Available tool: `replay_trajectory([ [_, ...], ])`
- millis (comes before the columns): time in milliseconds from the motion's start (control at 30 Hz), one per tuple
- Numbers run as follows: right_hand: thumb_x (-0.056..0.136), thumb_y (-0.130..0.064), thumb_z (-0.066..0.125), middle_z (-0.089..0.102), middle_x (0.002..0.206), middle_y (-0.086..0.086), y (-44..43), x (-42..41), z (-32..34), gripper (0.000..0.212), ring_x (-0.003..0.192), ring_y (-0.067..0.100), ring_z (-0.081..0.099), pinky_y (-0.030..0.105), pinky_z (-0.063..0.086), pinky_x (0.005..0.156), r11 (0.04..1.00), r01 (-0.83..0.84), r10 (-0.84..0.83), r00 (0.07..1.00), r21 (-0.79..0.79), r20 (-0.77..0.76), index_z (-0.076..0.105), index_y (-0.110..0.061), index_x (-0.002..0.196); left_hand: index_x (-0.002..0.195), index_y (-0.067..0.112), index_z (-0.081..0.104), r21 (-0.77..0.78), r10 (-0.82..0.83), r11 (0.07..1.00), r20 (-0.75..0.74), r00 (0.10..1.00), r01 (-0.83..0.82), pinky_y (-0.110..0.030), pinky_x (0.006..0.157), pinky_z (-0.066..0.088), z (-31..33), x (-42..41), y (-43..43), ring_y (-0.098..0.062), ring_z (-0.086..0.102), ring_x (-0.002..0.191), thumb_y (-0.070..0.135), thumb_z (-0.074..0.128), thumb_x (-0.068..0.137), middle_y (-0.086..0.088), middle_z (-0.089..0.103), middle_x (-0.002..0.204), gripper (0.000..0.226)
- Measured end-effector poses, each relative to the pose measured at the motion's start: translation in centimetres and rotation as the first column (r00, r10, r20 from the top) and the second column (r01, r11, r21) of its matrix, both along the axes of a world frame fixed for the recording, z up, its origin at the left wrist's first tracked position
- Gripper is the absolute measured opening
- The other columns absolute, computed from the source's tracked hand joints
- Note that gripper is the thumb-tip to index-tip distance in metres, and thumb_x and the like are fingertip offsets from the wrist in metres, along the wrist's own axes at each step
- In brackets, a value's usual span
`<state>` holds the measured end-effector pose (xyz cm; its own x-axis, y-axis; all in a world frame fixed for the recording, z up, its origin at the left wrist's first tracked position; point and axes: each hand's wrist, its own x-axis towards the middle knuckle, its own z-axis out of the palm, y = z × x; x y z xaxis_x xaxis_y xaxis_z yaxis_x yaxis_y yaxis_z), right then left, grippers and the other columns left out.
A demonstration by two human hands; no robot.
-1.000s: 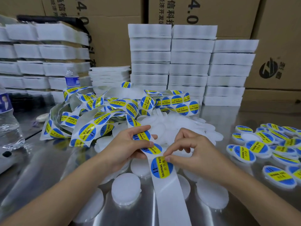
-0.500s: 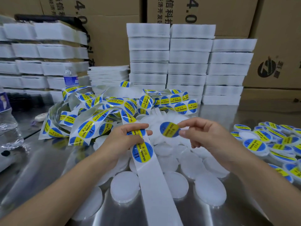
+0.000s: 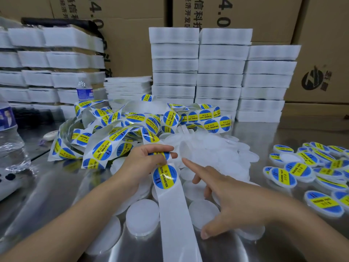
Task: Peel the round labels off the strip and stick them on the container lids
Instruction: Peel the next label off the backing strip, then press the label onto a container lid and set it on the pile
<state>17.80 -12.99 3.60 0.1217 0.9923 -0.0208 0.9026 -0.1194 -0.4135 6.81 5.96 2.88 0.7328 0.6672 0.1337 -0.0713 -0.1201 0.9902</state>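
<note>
My left hand [image 3: 143, 163] grips the white backing strip [image 3: 175, 214], which runs down toward me. One blue-and-yellow round label [image 3: 164, 175] sits on the strip just below my fingers. My right hand [image 3: 226, 195] lies palm down with fingers spread over the blank white lids [image 3: 142, 214]; its index finger points up-left. No peeled label shows in it; what is beneath the palm is hidden. More blank lids are heaped behind [image 3: 207, 148]. Labelled lids [image 3: 283, 174] lie at the right.
A tangle of label strip [image 3: 117, 129] covers the metal table [image 3: 47, 195] at the left centre. Stacks of white trays [image 3: 219, 72] and cardboard boxes [image 3: 132, 35] stand behind. A water bottle [image 3: 9, 138] is at the far left, a second [image 3: 85, 89] further back.
My right hand peeled a label off the strip, lifted it, then came down flat over the lids; the label is out of sight now. My left hand kept holding the strip.
</note>
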Motion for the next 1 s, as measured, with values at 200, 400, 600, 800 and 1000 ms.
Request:
replay_trajectory([
  [200,0.058,-0.052,0.078,0.032,0.119,-0.026,0.0,0.1,-0.1,0.119,0.095,0.001,0.05,0.018,0.04,0.078,0.999,0.044,-0.045,0.998,0.005,0.041,-0.019,-0.073,0.122,0.085,0.015,0.075,0.008,-0.018,1.0,-0.008,1.0,0.018,-0.015,0.062,0.053,-0.1,-0.1,0.0,-0.002,0.068,0.073,-0.013,0.052,0.08,-0.001,0.076,0.086,0.037],
  [400,0.06,-0.044,0.073,0.032,0.113,-0.034,0.0,0.1,0.0,0.111,0.089,0.0,0.054,0.018,0.047,0.074,0.997,0.061,-0.06,0.998,0.047,-0.025,-0.014,-0.074,0.123,0.074,0.018,0.078,0.026,-0.01,1.0,-0.019,1.0,0.01,-0.027,0.08,0.054,0.0,-0.2,-0.2,-0.008,0.067,0.088,-0.013,0.051,0.08,0.0,0.076,0.088,0.041],
  [600,0.055,-0.048,0.072,0.051,0.102,-0.029,0.9,0.7,0.6,0.108,0.082,0.001,0.056,0.011,0.046,0.068,0.923,0.222,-0.109,0.934,0.314,-0.34,-0.003,-0.068,0.131,0.077,0.012,0.079,0.05,-0.084,0.995,-0.031,0.996,0.085,-0.012,0.061,0.049,-0.2,-0.4,-0.7,-0.005,0.068,0.073,-0.009,0.051,0.082,0.002,0.076,0.085,0.035],
  [800,0.059,-0.049,0.071,0.068,0.091,-0.015,1.9,0.9,0.0,0.111,0.075,0.003,0.06,0.013,0.046,0.072,0.862,0.328,-0.108,0.863,0.385,-0.494,-0.005,-0.051,0.14,0.08,0.024,0.079,0.082,-0.209,0.975,-0.008,0.978,0.209,-0.019,0.067,0.056,-0.6,-0.4,-1.1,-0.012,0.072,0.081,-0.008,0.066,0.079,0.004,0.075,0.092,0.035],
  [1000,0.051,-0.065,0.063,0.07,0.087,-0.015,2.4,1.1,-0.2,0.112,0.087,0.004,0.062,0.019,0.04,0.078,0.853,0.403,-0.142,0.79,0.33,-0.597,0.001,-0.047,0.143,0.088,0.028,0.078,0.084,-0.283,0.955,-0.021,0.959,0.283,-0.019,0.063,0.054,-0.6,-0.5,-1.0,-0.018,0.073,0.082,0.015,0.079,0.063,-0.001,0.076,0.093,0.027],
])
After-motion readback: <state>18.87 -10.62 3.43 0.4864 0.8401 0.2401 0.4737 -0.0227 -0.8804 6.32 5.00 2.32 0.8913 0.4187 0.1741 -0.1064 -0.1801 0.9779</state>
